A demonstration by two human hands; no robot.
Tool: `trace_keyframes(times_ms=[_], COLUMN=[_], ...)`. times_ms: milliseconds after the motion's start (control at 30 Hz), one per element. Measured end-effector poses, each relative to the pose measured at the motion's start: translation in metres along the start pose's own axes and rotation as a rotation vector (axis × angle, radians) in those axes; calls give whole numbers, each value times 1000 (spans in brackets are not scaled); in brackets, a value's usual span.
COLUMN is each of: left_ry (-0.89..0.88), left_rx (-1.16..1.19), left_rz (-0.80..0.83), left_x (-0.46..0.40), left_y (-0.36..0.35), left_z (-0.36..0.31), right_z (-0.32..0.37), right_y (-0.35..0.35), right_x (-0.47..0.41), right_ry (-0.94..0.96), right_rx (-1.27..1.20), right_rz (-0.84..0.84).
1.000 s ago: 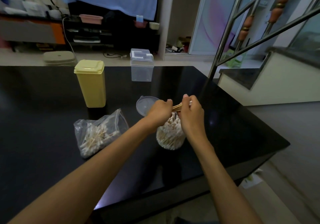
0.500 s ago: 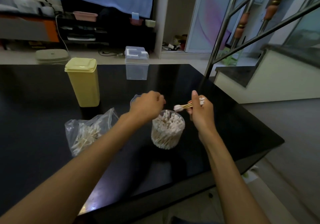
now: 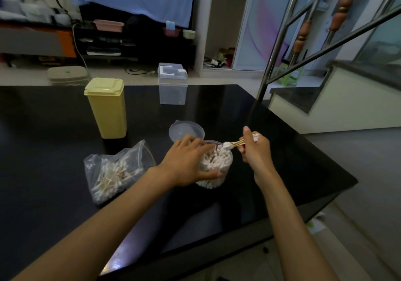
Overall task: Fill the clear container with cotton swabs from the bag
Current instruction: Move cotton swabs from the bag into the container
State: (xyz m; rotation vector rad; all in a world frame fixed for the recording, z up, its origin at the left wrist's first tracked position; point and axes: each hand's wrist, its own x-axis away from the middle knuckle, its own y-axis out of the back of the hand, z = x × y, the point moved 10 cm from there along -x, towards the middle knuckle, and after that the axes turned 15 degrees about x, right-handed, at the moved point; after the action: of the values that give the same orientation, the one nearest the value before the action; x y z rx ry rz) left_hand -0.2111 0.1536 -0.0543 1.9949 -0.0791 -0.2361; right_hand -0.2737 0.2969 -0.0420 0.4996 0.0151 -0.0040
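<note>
Your two forearms, entering from 7 and 5 o'clock, are bare to the frame's edge, without sleeve, watch or bracelet, and your left hand (image 3: 186, 163) and right hand (image 3: 256, 150) are ungloved, ringless, with short plain nails.

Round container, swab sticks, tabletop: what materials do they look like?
Round container: clear, smooth plastic by the look; the packed swabs show through its wall.
Swab sticks pinched in the right hand: tan, matte, likely wood or bamboo, with white cotton-like tips.
Tabletop: black and glossy, mirroring light; polished stone or glass, cannot tell which.
</note>
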Motion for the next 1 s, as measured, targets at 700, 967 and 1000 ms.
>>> trace_keyframes(times_ms=[700,967,1000], left_ry=[-27,-75,-81], left_rx=[165,201,198], left_rz=[216,244,252], left_x=[30,35,35], left_y=[8,13,14], left_z=[-14,-18,-19], right_z=[5,32,37], right_y=[-31,-35,-40], right_x=[9,27,32], right_ry=[98,500,582], right_rx=[194,487,610], right_rz=[256,143,131])
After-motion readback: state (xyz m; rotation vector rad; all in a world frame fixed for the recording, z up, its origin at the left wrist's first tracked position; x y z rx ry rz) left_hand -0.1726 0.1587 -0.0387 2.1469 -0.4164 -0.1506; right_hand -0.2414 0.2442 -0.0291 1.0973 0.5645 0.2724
